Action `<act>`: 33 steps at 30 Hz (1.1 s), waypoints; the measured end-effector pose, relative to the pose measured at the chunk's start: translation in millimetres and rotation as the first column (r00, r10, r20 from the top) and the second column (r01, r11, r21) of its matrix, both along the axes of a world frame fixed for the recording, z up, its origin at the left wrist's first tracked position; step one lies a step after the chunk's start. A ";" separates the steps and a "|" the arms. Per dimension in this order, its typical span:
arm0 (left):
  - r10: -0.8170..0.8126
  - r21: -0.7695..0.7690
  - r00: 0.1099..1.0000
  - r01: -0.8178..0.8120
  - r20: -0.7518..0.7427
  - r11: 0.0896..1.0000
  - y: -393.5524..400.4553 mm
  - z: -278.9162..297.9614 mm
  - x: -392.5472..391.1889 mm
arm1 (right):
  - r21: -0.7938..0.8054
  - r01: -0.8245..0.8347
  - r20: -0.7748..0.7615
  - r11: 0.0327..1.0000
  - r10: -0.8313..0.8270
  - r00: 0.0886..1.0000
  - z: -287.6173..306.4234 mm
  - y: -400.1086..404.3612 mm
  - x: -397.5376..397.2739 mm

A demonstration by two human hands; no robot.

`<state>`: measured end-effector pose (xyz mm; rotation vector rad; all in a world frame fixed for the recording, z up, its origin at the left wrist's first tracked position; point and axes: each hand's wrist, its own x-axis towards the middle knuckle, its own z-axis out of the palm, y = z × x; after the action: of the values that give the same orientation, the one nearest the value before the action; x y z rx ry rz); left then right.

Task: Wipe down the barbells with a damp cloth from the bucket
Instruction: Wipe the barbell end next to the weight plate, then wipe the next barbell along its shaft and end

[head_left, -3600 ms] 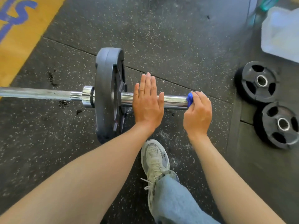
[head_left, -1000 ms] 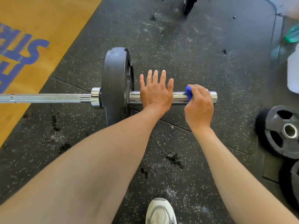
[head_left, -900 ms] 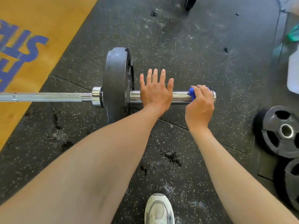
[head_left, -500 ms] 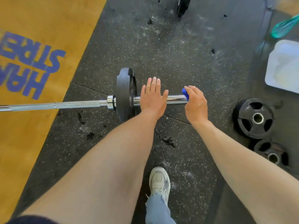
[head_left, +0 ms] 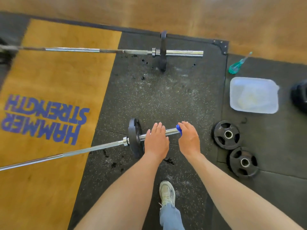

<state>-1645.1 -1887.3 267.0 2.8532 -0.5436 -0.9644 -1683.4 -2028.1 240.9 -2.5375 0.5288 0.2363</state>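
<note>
A steel barbell (head_left: 74, 152) lies on the floor with one black plate (head_left: 135, 137) on its chrome sleeve (head_left: 171, 131). My left hand (head_left: 156, 141) rests flat on the sleeve with straight fingers, just right of the plate. My right hand (head_left: 188, 140) grips a blue cloth (head_left: 179, 129) at the sleeve's outer end; most of the cloth is hidden under the hand. A second barbell (head_left: 99, 50) with a thin plate lies farther away. A white plastic tub (head_left: 254, 95) stands on the floor to the right.
Two loose black plates (head_left: 227, 134) (head_left: 244, 162) lie right of my right hand. A teal brush (head_left: 236, 64) lies beyond the tub. Another dark weight (head_left: 299, 97) sits at the right edge. My shoe (head_left: 167, 193) stands on the speckled rubber mat; a wooden platform lies left.
The camera has risen, bringing the far barbell and tub into view. My right hand with the cloth has slid to the sleeve's outer end. My left hand stays flat on the sleeve.
</note>
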 end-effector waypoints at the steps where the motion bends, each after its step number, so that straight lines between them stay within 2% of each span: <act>1: -0.032 -0.003 0.999 0.032 0.004 0.999 -0.7 13.5 6.9 | -0.006 -0.007 0.012 1.000 0.008 1.000 16.9 -1.1 9.7; 4: -0.094 0.013 0.994 0.094 0.051 0.996 3.4 43.1 36.9 | -0.009 -0.016 0.048 1.000 0.016 0.999 56.2 -4.8 39.7; 9: -0.173 0.070 0.979 0.166 0.104 0.984 16.7 77.7 95.3 | -0.028 -0.050 -0.012 0.998 0.050 0.999 108.3 -10.0 80.6; 14: -0.182 0.011 0.973 0.182 0.142 0.983 15.8 127.5 148.7 | -0.055 0.033 -0.038 0.998 -0.035 0.999 158.6 -23.4 112.4; 20: -0.195 0.020 0.964 0.195 0.181 0.981 5.0 170.9 221.9 | -0.066 0.092 0.071 0.994 -0.087 0.994 203.7 -39.1 171.2; 26: -0.180 0.011 0.959 0.182 0.217 0.983 -49.5 191.1 296.7 | -0.035 0.103 0.154 0.994 -0.096 0.983 230.5 -81.7 256.3; 33: -0.102 0.065 0.974 0.090 0.203 0.994 -147.8 170.7 390.7 | 0.000 0.021 0.169 1.000 -0.021 0.985 206.2 -186.1 376.5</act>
<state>-1254.4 -2035.2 437.7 3.0216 -0.6896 -0.7099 -1306.9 -2214.1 447.1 -2.5230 0.4888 0.0121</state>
